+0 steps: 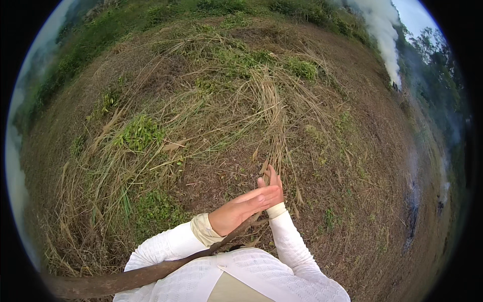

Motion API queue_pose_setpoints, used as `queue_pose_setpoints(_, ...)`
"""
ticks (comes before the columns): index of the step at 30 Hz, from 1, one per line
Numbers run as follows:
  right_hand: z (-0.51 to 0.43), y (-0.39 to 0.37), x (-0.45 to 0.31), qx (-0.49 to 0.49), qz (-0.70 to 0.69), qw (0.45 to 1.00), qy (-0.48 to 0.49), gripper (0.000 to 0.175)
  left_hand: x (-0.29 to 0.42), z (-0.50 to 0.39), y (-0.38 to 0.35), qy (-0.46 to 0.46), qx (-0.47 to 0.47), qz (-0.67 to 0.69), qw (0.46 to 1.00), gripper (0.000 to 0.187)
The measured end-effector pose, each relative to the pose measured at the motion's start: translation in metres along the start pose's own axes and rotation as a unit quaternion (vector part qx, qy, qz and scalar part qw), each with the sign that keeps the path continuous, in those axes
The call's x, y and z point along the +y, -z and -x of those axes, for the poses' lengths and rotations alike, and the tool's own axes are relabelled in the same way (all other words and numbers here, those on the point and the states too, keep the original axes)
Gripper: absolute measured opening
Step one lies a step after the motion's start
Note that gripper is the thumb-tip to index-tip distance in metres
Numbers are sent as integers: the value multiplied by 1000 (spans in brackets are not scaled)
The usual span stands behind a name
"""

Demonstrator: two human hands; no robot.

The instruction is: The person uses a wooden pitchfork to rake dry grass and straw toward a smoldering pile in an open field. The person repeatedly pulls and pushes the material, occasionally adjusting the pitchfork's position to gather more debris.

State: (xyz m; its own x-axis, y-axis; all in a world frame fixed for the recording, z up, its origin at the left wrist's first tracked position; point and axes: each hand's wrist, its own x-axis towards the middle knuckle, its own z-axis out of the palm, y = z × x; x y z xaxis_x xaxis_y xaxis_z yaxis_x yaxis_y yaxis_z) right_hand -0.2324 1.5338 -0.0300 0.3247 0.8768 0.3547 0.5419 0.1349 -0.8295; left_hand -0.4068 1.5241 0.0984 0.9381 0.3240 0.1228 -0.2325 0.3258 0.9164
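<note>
Both hands meet in front of my body. My left hand (241, 211) has its fingers straight and close together, and it lies across the palm or wrist of my right hand (276, 188). The right hand's fingers are partly spread and point away from me, with no object seen in them. A long wooden pole (124, 281) runs from the lower left across my front, beneath the left forearm; its far end passes near the hands. Beyond the fingertips lies a bundle of long dry grass stalks (269, 105).
Cut grass (109, 166) and a leafy green clump (140, 133) cover the ground ahead and to the left. White smoke (385, 41) rises at the upper right. A dark smouldering patch (413, 215) lies on the right. Green bushes (90, 41) edge the ground at the far left.
</note>
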Motion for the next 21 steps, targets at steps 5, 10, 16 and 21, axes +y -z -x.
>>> queue_pose_setpoints(5,73,-38,81,-342,130,926,87,56,61,3,18,-238,-11,21,971,58)
queue_pose_setpoints(10,109,-77,108,-383,-16,918,102,40,94,5,-7,-460,-110,71,878,40)
queue_pose_setpoints(16,85,-62,104,-333,10,940,72,22,114,2,-25,-485,-399,-6,779,38)
queue_pose_setpoints(21,70,-46,121,-240,1,968,70,23,84,6,-18,-499,-131,-151,844,39)
